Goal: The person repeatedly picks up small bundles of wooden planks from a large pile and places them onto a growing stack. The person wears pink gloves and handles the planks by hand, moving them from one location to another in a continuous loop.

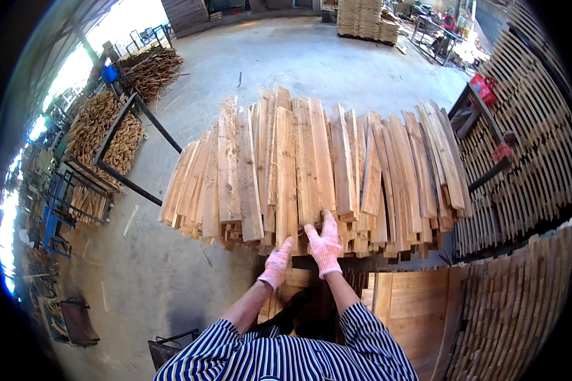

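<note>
Sawn wooden planks lie side by side in a deep stack in front of me, their near ends uneven. One pale plank (286, 171) juts toward me past those beside it. My left hand (275, 265), in a pinkish work glove, is closed at this plank's near end; its lower fingers are hidden. My right hand (324, 244), gloved alike, is just to the right, thumb and fingers spread apart over the near ends of the adjoining planks (316, 159). It touches the wood there without being closed round a plank.
Black metal frame bars (117, 136) stand left and right of the stack. A tall slatted wood stack (521, 140) rises at right, another (508, 311) near my right side. Below is a wooden surface (419, 311). Wood piles (105, 133) lie at left on the concrete floor (248, 57).
</note>
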Demonstrator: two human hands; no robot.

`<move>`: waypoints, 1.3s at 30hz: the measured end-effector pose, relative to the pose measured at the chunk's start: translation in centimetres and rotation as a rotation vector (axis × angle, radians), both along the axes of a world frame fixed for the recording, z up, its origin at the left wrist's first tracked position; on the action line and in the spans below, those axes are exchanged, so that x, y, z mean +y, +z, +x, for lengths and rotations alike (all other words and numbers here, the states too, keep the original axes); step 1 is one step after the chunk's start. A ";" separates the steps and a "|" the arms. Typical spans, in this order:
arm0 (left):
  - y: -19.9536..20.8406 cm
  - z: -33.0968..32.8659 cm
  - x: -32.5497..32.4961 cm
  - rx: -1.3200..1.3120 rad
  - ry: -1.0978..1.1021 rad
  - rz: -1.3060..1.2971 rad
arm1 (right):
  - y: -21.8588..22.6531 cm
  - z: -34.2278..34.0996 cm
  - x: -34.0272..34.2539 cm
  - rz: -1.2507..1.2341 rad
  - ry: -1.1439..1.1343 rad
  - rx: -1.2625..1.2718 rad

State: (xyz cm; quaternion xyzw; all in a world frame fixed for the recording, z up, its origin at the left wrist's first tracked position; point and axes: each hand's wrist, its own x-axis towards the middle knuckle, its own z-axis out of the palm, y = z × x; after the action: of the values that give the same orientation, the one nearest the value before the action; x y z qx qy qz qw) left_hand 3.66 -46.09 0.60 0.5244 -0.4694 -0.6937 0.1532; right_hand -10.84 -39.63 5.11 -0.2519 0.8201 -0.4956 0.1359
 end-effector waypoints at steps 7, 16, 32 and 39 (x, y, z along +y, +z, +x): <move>7.9 -2.2 1.9 -0.053 -0.026 -0.306 | 5.0 -5.6 -1.5 -0.042 0.273 -0.581; 11.7 -4.5 -0.2 -0.274 -0.557 -1.084 | 7.6 -5.9 1.8 -0.365 0.236 -1.156; 10.7 -15.4 -10.4 -0.869 -0.266 -0.936 | 3.4 -12.0 -6.9 0.144 0.106 -0.294; 14.5 -17.2 -13.3 -0.776 -0.376 -0.630 | 3.8 -12.3 -6.8 0.260 0.127 -0.341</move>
State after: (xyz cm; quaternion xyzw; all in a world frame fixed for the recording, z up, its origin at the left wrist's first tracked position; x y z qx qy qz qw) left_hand -13.59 -59.41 15.08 0.5779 -0.7629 -0.2897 -0.0085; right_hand -23.19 -46.43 8.91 -0.1960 0.8247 -0.4116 0.3347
